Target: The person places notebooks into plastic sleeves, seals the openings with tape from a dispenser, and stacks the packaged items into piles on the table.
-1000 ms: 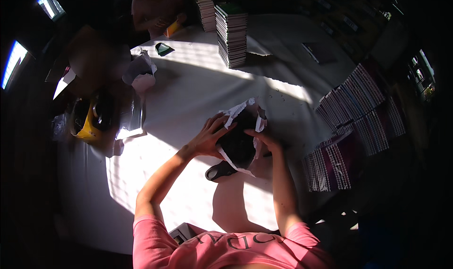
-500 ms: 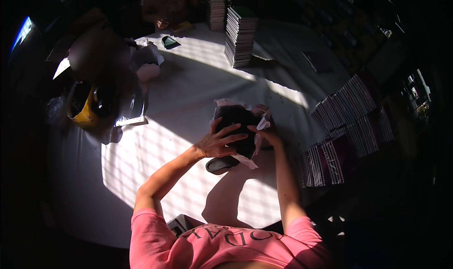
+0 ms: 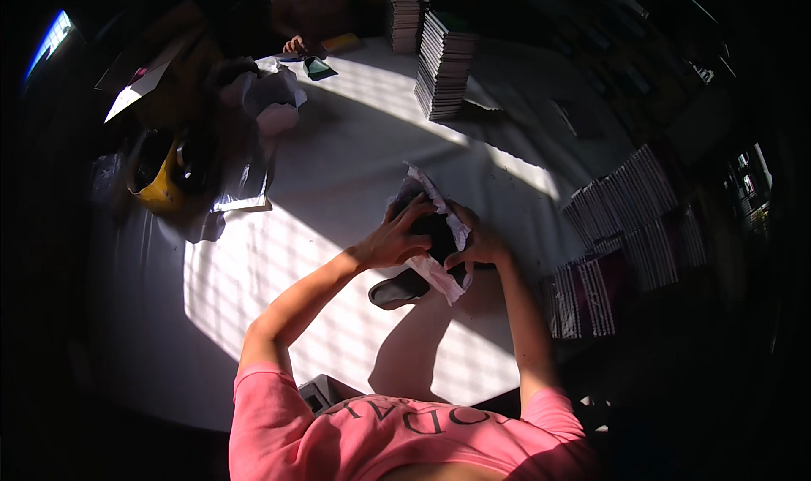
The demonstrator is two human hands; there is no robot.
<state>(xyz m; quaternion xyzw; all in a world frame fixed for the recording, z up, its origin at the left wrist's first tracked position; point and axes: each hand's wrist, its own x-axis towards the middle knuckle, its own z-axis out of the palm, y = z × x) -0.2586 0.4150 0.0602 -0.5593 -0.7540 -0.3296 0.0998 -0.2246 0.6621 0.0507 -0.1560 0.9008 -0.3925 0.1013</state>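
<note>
Between my two hands is a dark bundle (image 3: 439, 238) with a crumpled pale paper sheet (image 3: 438, 277) around its edges. My left hand (image 3: 400, 236) grips its left side, with bent fingers over the dark part. On the other side, my right hand (image 3: 480, 243) holds the paper edge and the bundle, the thumb toward me. What lies inside the bundle is too dark to make out. Just below, a dark, rounded, flat object (image 3: 397, 290) lies on the white-covered table (image 3: 279, 291), partly under the paper.
A tall stack of thin books (image 3: 443, 67) stands at the far side, a second stack (image 3: 405, 25) behind it. Rows of books (image 3: 621, 195) line the right edge. At left are a yellow-and-black object (image 3: 159, 181) and crumpled paper (image 3: 274, 92). Another person's hand (image 3: 294, 45) is near a green object (image 3: 318, 69).
The bundle has been turned and its paper folded inward on the right. My left hand's spread fingers have bent around it; my right hand has come lower along the paper.
</note>
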